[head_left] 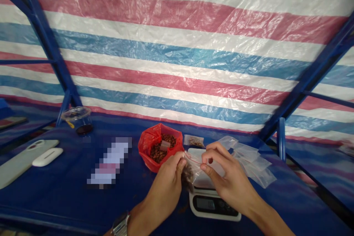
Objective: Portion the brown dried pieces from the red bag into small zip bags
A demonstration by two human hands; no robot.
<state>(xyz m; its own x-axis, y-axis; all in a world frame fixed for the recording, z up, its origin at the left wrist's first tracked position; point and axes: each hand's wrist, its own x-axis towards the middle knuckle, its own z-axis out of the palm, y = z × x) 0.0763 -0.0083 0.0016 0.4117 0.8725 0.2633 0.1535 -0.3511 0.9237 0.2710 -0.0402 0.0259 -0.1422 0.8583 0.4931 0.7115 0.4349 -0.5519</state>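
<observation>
My left hand and my right hand pinch the top edges of a small clear plastic bag, which holds dark brown pieces in its lower end. The bag hangs just above a white digital kitchen scale, partly hidden by my hands. Left of my hands, an open red plastic bag holds a heap of dried brown pieces. Behind the scale lies a small filled clear bag. A loose pile of empty clear bags sits by my right hand.
A blue cloth covers the table. On it are a lidded glass jar, a white oblong device, a pale grey flat object and a blurred flat item. A striped tarp and blue steel posts stand behind.
</observation>
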